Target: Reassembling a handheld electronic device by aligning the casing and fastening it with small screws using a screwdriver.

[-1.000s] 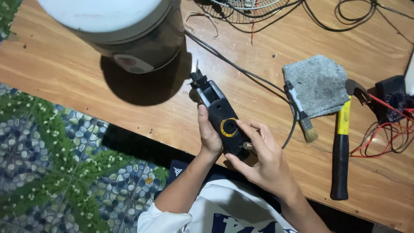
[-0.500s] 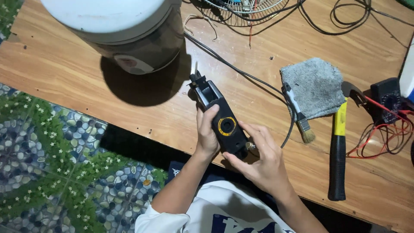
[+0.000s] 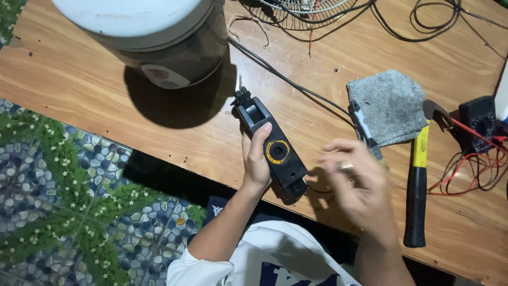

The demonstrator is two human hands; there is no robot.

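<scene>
Black device (image 3: 272,148) gripped by left hand (image 3: 255,159); right hand (image 3: 357,185) just beside.

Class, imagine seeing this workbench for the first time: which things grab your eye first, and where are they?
The left hand holds a black device with an orange ring at the centre, with the blurred right hand beside it. A big white-topped drum fills the upper left; a yellow-and-black hammer lies at right.
</scene>
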